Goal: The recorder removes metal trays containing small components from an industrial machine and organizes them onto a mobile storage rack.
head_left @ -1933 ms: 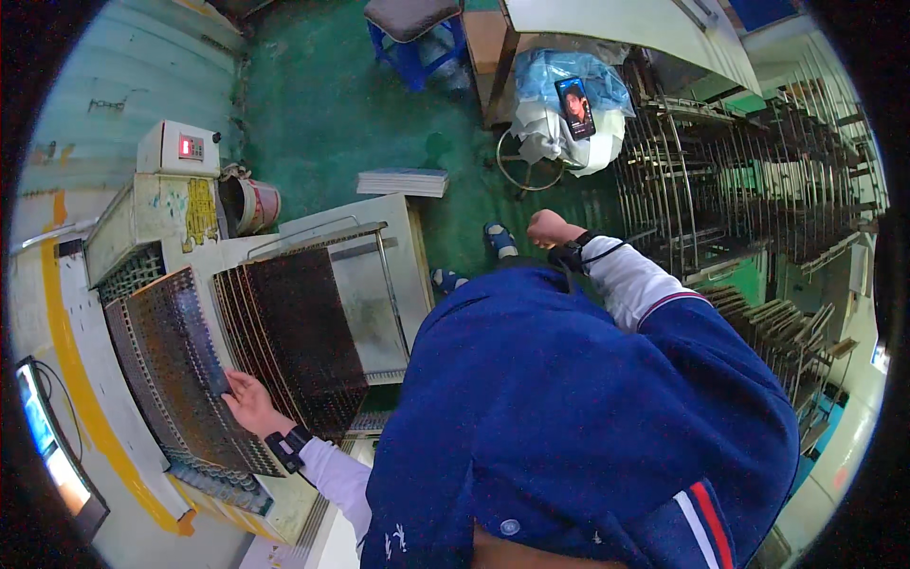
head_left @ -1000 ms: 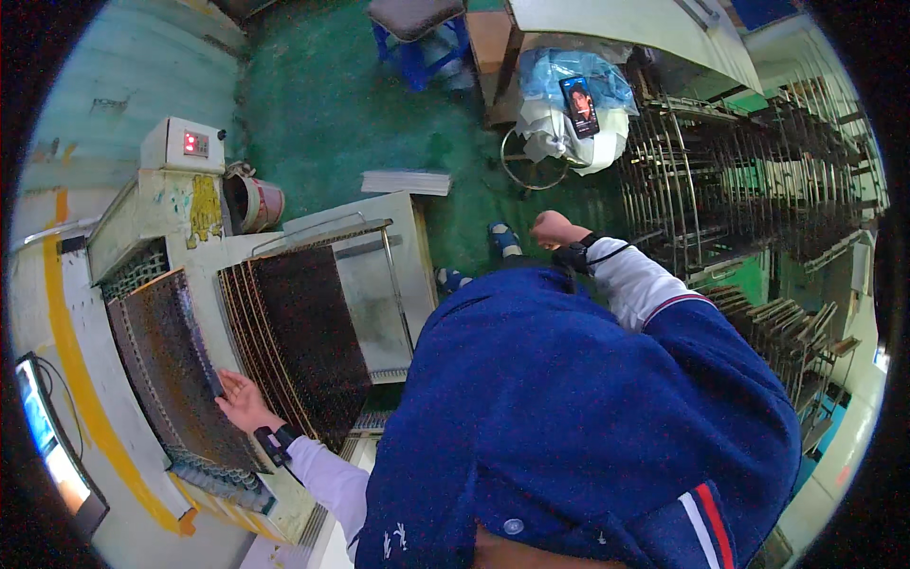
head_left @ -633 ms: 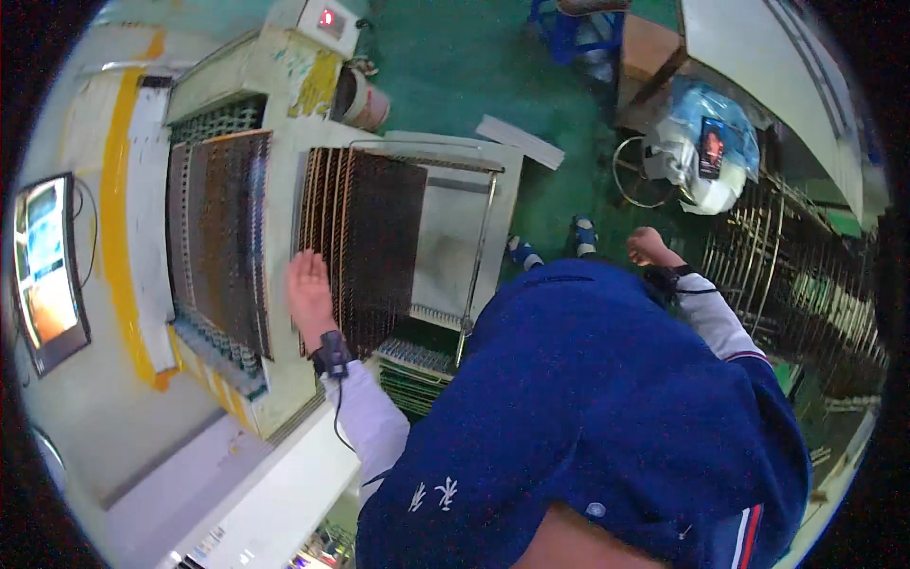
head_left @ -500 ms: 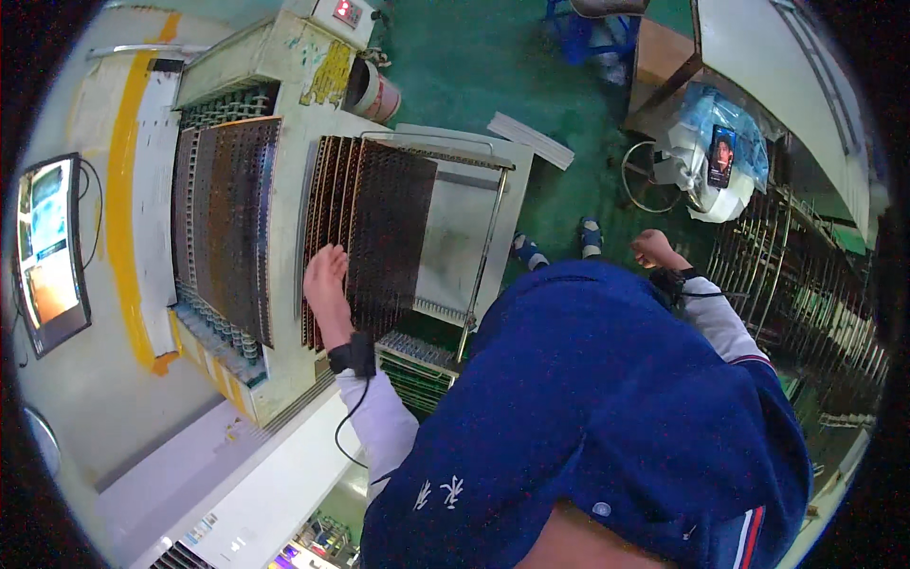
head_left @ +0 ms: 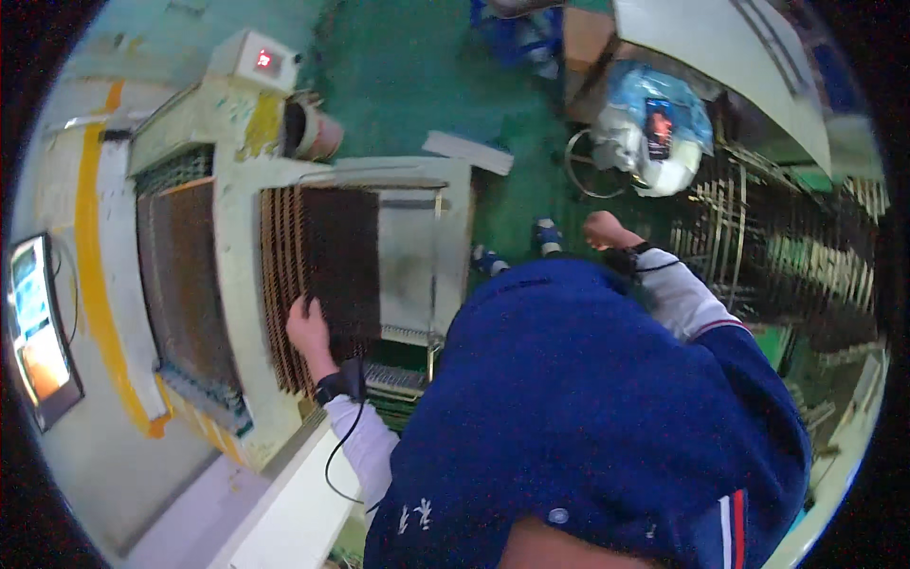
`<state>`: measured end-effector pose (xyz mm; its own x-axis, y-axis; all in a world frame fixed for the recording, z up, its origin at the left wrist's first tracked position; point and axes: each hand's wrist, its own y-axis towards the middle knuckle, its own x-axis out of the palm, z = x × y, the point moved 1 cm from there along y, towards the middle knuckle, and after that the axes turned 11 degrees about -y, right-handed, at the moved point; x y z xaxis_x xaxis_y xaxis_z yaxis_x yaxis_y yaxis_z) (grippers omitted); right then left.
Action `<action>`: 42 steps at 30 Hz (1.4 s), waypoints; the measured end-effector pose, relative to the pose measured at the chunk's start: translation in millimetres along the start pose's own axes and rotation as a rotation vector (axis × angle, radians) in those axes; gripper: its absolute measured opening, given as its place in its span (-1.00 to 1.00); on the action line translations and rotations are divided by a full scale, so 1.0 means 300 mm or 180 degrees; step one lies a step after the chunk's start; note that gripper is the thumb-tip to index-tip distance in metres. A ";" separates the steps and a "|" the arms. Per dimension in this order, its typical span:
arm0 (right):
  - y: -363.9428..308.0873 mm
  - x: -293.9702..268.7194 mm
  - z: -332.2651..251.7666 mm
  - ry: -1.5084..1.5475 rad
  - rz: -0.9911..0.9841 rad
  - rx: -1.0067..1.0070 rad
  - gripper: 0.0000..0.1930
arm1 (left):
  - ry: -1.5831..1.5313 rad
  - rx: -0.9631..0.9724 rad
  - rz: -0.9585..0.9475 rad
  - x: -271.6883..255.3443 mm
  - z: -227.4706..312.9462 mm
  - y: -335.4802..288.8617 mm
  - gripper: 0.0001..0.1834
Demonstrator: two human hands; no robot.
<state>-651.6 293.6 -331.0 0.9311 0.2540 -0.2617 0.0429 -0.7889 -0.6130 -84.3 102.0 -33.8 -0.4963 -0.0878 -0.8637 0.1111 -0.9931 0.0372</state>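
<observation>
My left hand is at the near part of a row of upright dark perforated panels in a metal rack. Its fingers are curled together over the panels' edges; whether they grip one is hidden. My right hand hangs in the air above the green floor, curled into a fist with nothing visible in it. A black band with a cable is around my left wrist, and a dark band around the right.
Left of the rack, a machine holds another dark panel. A screen is at the far left. Beyond stand a bucket and white strips. At right are a phone on plastic wrap and racked rods.
The whole view has shifted, with the rack and machine now further left and lower. My left hand has moved nearer along the panels, its fingers more curled. My right hand stays closed.
</observation>
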 end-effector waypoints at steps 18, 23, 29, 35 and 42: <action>-0.256 -0.063 -0.106 -0.0282 0.0567 0.1179 -0.84 | 0.0759 -0.0343 -0.0446 0.044 -0.005 0.033 -0.69; -0.226 -0.083 -0.042 -0.0850 0.0328 0.0566 -0.86 | 0.0599 -0.0434 -0.0543 0.046 -0.007 0.044 -0.70; -0.235 -0.096 -0.093 -0.0207 0.0460 0.1180 -0.87 | 0.0340 -0.0397 -0.0559 0.042 -0.021 0.032 -0.72; -0.227 -0.113 -0.002 -0.1081 0.0260 0.0596 -0.87 | 0.0371 -0.0458 -0.0677 0.048 -0.017 0.062 -0.70; -0.272 -0.139 -0.069 -0.0393 0.0518 0.1208 -0.83 | 0.0529 -0.0429 -0.0611 0.058 -0.040 0.061 -0.69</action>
<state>-686.5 335.8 -254.7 0.8635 0.2266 -0.4506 -0.2586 -0.5683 -0.7811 -80.5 83.3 -54.1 -0.3727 0.1258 -0.9194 0.1476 -0.9701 -0.1925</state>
